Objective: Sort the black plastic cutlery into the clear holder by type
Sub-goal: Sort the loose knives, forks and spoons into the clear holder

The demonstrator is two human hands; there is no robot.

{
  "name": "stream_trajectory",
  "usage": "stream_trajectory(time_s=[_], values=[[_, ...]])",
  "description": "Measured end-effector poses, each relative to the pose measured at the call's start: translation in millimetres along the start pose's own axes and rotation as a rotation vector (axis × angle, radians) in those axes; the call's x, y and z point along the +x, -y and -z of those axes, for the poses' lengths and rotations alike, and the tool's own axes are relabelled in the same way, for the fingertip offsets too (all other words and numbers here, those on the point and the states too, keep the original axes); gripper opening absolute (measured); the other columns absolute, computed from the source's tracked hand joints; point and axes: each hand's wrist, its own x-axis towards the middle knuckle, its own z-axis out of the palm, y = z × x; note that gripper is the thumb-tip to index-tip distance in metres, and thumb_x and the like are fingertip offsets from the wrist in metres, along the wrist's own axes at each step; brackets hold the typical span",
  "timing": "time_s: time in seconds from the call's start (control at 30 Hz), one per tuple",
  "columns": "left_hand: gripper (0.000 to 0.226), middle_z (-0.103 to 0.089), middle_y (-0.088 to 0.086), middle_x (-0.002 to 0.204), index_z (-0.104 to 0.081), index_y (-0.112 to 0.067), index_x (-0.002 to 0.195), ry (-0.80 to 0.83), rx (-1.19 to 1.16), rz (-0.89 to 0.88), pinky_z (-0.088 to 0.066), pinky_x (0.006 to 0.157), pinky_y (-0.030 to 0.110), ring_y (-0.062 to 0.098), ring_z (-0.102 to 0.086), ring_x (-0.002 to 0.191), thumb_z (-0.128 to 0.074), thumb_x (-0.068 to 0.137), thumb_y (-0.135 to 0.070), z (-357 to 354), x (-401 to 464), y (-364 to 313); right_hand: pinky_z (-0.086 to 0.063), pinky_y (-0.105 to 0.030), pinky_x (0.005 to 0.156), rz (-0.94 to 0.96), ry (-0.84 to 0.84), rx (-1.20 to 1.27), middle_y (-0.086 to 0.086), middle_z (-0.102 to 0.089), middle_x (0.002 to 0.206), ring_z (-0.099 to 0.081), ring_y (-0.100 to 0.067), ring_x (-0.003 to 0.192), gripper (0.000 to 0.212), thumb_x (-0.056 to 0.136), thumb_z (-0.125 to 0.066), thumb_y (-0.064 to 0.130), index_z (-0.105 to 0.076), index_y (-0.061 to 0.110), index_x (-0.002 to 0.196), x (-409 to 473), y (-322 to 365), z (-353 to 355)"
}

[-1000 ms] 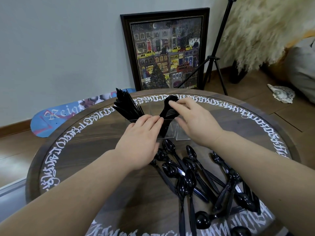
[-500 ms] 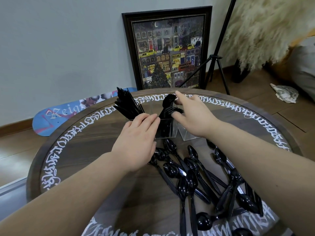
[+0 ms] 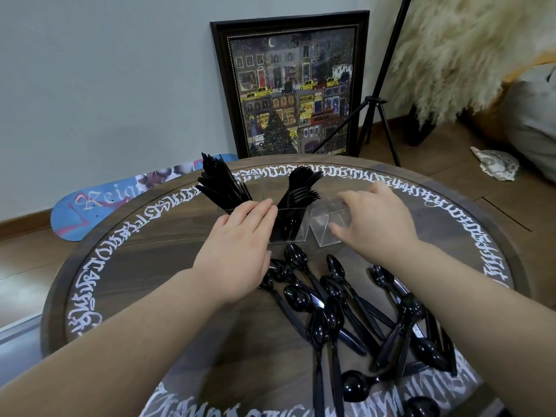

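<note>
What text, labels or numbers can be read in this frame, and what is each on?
"Reig": white script on the blue skateboard deck lying on the floor behind the table; the rest is cut off by the table.
White ornate lettering around the rim of the round wooden table: too stylised to read.
Signs on buildings in the framed picture: too small to read.

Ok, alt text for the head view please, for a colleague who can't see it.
Both bare hands rest on a clear three-part holder on a round wooden table: left hand at the knives, forks in the middle, right hand on the empty right compartment. Black spoons lie loose nearer the camera.
</note>
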Motion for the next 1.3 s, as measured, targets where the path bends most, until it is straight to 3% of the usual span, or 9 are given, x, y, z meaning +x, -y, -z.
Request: stream_trajectory(time_s=[0.1, 0.2, 0.37, 0.67, 0.87, 1.03, 1.13, 1.2, 1.3], values=[[0.075, -0.054, 0.011, 0.136, -0.053, -0.002, 0.131, 0.004, -0.013, 0.009, -0.052, 0.083, 0.042, 0.03, -0.053, 0.119, -0.079, 0.066, -0.028, 0, 0, -2, -0.05, -0.036, 0.079, -0.001, 0.052, 0.048, 0.001, -0.063, 0.112, -0.056, -0.023, 0.104, 0.033, 0.096, -0.046, 0.036, -0.058, 0.022, 0.123, -4, 2, -5], [0.074, -0.054, 0.013, 0.136, -0.053, -0.001, 0.131, 0.015, -0.023, 0.017, -0.052, 0.084, 0.042, 0.031, -0.054, 0.12, -0.079, 0.066, -0.027, 1, -1, -3, -0.048, -0.035, 0.078, 0.021, 0.021, 0.109, -0.002, -0.063, 0.111, -0.059, -0.027, 0.101, 0.03, 0.099, -0.041, 0.027, -0.06, 0.021, 0.121, 1, 10, -9], [0.075, -0.048, 0.014, 0.142, -0.047, 0.0, 0.136, 0.054, -0.053, 0.027, -0.05, 0.091, 0.045, 0.032, -0.048, 0.128, -0.075, 0.072, -0.025, 1, -2, -3, -0.043, -0.033, 0.067, 0.005, -0.028, 0.128, -0.003, -0.062, 0.101, -0.06, -0.031, 0.092, 0.027, 0.099, -0.04, 0.024, -0.061, 0.021, 0.117, 7, 20, -18], [0.077, -0.036, 0.009, 0.151, -0.034, -0.004, 0.145, 0.1, -0.093, 0.062, -0.042, 0.097, 0.046, 0.03, -0.035, 0.132, -0.066, 0.081, -0.031, 1, -1, -4, -0.045, -0.033, 0.071, 0.016, -0.053, 0.175, 0.0, -0.063, 0.104, -0.06, -0.028, 0.094, 0.03, 0.1, -0.041, 0.029, -0.063, 0.022, 0.119, 5, 21, -20], [0.075, -0.024, 0.007, 0.156, -0.025, -0.006, 0.149, 0.127, -0.126, 0.059, -0.033, 0.107, 0.044, 0.026, -0.023, 0.14, -0.059, 0.087, -0.033, 4, -2, -6, -0.046, -0.034, 0.074, 0.042, -0.06, 0.233, -0.001, -0.062, 0.113, -0.06, -0.027, 0.099, 0.03, 0.098, -0.046, 0.029, -0.06, 0.02, 0.122, 0, 19, -17], [0.071, -0.024, 0.009, 0.156, -0.031, -0.005, 0.147, 0.123, -0.169, 0.038, -0.032, 0.108, 0.046, 0.028, -0.019, 0.145, -0.061, 0.087, -0.029, 9, -18, -17, -0.048, -0.033, 0.081, 0.018, -0.082, 0.334, 0.004, -0.056, 0.128, -0.061, -0.019, 0.098, 0.037, 0.094, -0.053, 0.028, -0.054, 0.021, 0.131, -30, 9, -8], [0.069, -0.021, 0.007, 0.158, -0.03, -0.008, 0.148, 0.169, -0.208, 0.05, -0.027, 0.112, 0.043, 0.025, -0.015, 0.146, -0.058, 0.089, -0.03, 9, -38, -29, -0.049, -0.031, 0.079, 0.003, -0.034, 0.34, 0.006, -0.056, 0.124, -0.061, -0.015, 0.091, 0.036, 0.092, -0.057, 0.027, -0.057, 0.022, 0.127, -67, 5, -7], [0.066, -0.018, 0.005, 0.158, -0.029, -0.011, 0.148, 0.229, -0.272, 0.092, -0.024, 0.116, 0.042, 0.023, -0.014, 0.146, -0.055, 0.091, -0.031, 10, -53, -38, -0.048, -0.03, 0.076, -0.05, -0.001, 0.346, 0.007, -0.057, 0.109, -0.06, -0.017, 0.089, 0.031, 0.091, -0.058, 0.027, -0.061, 0.021, 0.121, -91, 3, -7], [0.058, -0.026, -0.001, 0.154, -0.034, -0.021, 0.146, 0.297, -0.364, 0.174, -0.024, 0.115, 0.033, 0.019, -0.025, 0.139, -0.053, 0.093, -0.034, 17, -76, -58, -0.045, -0.028, 0.069, -0.137, 0.149, 0.29, 0.009, -0.06, 0.086, -0.06, -0.017, 0.083, 0.016, 0.089, -0.058, 0.038, -0.065, 0.024, 0.093, -121, 8, -5]])
